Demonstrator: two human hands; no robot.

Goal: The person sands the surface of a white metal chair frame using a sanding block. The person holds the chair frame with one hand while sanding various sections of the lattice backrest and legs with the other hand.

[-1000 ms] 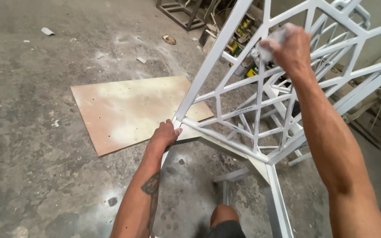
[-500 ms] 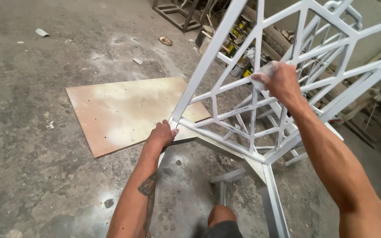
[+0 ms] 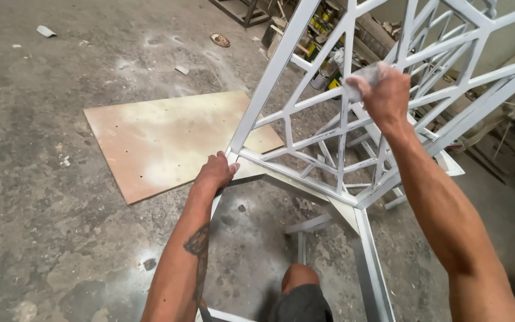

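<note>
My left hand (image 3: 214,173) clamped around the lower corner of the white-painted metal lattice frame (image 3: 329,128), standing tilted on the concrete floor (image 3: 43,197) | my right hand (image 3: 384,95) pinching a small grey sanding pad (image 3: 362,76) against an upper bar | flat plywood board (image 3: 168,140) behind the frame

Two bare arms with no sleeves, watch or gloves. The left forearm (image 3: 187,262) carries a dark tattoo (image 3: 198,245) on its inner side, below the left grip (image 3: 214,173), with a thinner dark line trailing toward the elbow. The right forearm (image 3: 436,197), below the right grip (image 3: 382,95), is unmarked. A bare knee (image 3: 298,275) shows above the hem of dark grey shorts (image 3: 303,305).
</note>
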